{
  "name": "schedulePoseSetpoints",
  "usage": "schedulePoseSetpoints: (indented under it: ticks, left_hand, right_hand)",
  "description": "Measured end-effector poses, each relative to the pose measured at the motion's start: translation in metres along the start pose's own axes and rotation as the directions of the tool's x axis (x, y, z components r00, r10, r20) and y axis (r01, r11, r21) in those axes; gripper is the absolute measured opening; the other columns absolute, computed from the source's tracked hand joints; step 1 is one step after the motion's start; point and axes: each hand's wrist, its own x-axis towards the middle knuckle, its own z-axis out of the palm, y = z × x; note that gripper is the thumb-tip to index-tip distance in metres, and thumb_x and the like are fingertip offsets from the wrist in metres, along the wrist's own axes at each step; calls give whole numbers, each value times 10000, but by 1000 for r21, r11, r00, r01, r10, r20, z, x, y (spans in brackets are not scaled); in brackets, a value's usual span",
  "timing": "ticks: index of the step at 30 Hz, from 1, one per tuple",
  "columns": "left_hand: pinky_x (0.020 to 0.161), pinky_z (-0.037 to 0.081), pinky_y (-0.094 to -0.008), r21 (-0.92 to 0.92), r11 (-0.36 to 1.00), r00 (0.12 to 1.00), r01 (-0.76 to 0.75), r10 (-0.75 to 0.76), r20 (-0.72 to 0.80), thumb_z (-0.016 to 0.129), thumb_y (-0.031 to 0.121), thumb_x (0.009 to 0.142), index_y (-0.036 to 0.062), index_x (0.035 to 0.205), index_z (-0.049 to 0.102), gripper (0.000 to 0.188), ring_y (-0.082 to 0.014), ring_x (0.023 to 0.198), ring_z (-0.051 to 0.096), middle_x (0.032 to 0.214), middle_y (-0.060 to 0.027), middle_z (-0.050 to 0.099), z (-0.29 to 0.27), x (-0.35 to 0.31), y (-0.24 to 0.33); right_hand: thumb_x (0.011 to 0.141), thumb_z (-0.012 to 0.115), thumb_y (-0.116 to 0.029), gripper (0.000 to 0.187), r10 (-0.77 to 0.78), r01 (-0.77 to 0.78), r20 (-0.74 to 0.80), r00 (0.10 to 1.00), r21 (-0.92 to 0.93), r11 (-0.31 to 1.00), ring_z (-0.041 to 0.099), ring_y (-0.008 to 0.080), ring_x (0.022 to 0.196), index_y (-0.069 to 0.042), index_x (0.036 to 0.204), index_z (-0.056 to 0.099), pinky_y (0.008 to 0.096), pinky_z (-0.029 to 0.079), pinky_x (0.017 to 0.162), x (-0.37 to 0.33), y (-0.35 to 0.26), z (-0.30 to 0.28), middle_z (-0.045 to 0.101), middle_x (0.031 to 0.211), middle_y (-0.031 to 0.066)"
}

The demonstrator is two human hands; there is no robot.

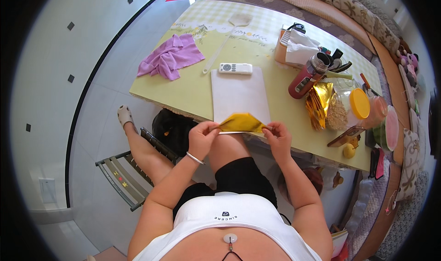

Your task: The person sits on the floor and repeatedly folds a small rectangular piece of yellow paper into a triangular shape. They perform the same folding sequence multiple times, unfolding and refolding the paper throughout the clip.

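Note:
A sheet of gold foil paper [242, 123], partly folded with a pointed upper edge, is stretched between my two hands at the table's near edge. My left hand [203, 136] pinches its left corner, thumb against fingers. At the opposite corner, my right hand [278, 138] grips it the same way. Beneath and beyond the foil lies white paper [240, 93], with a white remote control [235, 68] resting across its far end. More gold foil sheets [318, 106] stand in a loose bunch to the right.
Right of the paper stand a dark red bottle [302, 82], a tissue box [281, 50], a yellow-lidded jar [359, 103] and a phone [346, 136]. A purple cloth [171, 57] and a white fly swatter [224, 43] lie to the left. A folding stool [124, 178] stands below.

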Motion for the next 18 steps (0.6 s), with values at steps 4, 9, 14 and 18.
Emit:
schedulePoseSetpoints:
  ticks: [4, 9, 14, 18]
  left_hand:
    - [639, 591, -260, -410, 889, 978, 205, -201, 54, 675, -48, 917, -5, 993, 663, 88, -155, 675, 705, 820, -86, 712, -2, 11, 15]
    - [620, 610, -271, -457, 877, 987, 149, -156, 23, 665, -42, 927, -6, 979, 674, 64, -173, 691, 729, 820, -94, 719, -7, 11, 18]
    - [651, 622, -279, -464, 876, 989, 131, -149, -2, 661, -26, 943, -14, 1012, 695, 78, -187, 733, 746, 833, -115, 728, -15, 8, 23]
    - [675, 620, -278, -430, 898, 995, 89, -104, -11, 695, -40, 914, -22, 1008, 704, 96, -189, 727, 740, 852, -112, 734, -15, 10, 16]
  right_hand:
    - [946, 690, 21, 95, 39, -18, -54, 998, 344, 939, 629, 54, 755, -32, 1013, 650, 196, 533, 668, 7, 2, 11, 652, 892, 8]
    - [941, 695, 25, 93, 27, 1, -72, 997, 360, 933, 671, 92, 765, -4, 1023, 663, 230, 576, 714, 10, -6, 20, 676, 905, 30]
    - [952, 695, -5, 67, 79, -61, -44, 996, 326, 943, 690, 119, 788, 15, 1014, 682, 255, 602, 743, 6, -12, 19, 692, 934, 49]
    - [962, 688, -21, 71, 51, -26, -67, 996, 335, 942, 698, 130, 778, 22, 1018, 688, 257, 601, 736, 4, -13, 22, 699, 933, 63]
